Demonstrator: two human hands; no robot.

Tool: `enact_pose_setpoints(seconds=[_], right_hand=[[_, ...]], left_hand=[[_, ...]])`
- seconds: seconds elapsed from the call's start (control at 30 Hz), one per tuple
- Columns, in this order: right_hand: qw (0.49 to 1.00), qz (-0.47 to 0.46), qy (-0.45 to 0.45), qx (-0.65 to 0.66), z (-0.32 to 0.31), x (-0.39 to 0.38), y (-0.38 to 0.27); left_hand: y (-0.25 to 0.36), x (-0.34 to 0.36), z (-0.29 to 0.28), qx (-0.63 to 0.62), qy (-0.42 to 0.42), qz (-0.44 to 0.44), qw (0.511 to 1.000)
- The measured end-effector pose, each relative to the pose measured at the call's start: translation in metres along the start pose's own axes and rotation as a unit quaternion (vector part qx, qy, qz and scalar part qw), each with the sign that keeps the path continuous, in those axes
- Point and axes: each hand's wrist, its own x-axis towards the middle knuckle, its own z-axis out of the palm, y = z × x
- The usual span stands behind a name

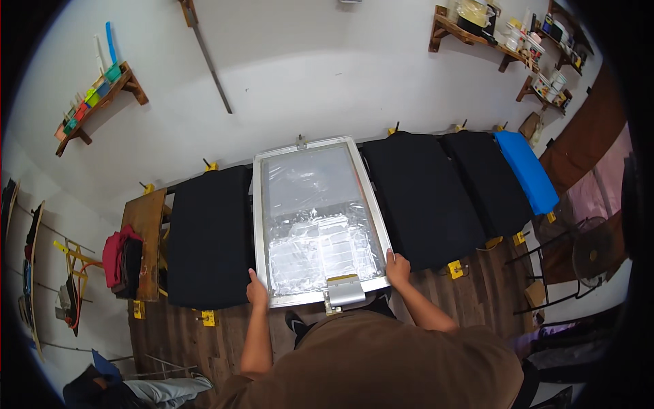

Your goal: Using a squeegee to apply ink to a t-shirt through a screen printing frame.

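Observation:
A screen printing frame [260, 235] with a pale metal rim lies in front of me, above the row of boards. Its mesh is clear at the far part, with shiny tape and white smears over the near part. My left hand [257, 292] grips the frame's near left corner, thumb up along the side. At the near right corner, my right hand [397, 268] is closed on the rim. Between my hands, a grey metal piece [346, 292] sits across the middle of the near rim. Whatever lies beneath the frame is hidden.
Black fabric covers boards on the left [208, 238] and right [426, 198]; a blue-covered board [528, 170] stands at the far right. Red and dark cloths [121, 255] hang by a wooden board [144, 225]. Another person [102, 392] is at lower left. A fan [591, 252] stands right.

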Motion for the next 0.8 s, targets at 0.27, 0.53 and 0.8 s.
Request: enact_pose_setpoints(seconds=[0.27,0.53,0.8], right_hand=[[0.997,-0.009,0.06,0.039,-0.029,-0.018,-0.022],[0.99,-0.001,0.089,0.113,-0.045,-0.071,-0.108],[0.993,-0.005,0.022,0.115,0.003,-0.12,-0.174]], left_hand=[[0.028,-0.017,-0.04,-0.254,-0.11,0.016,0.961],[0.055,0.014,-0.122,-0.297,-0.194,0.034,0.934],[0.03,0.053,-0.2,-0.282,-0.065,0.052,0.956]])
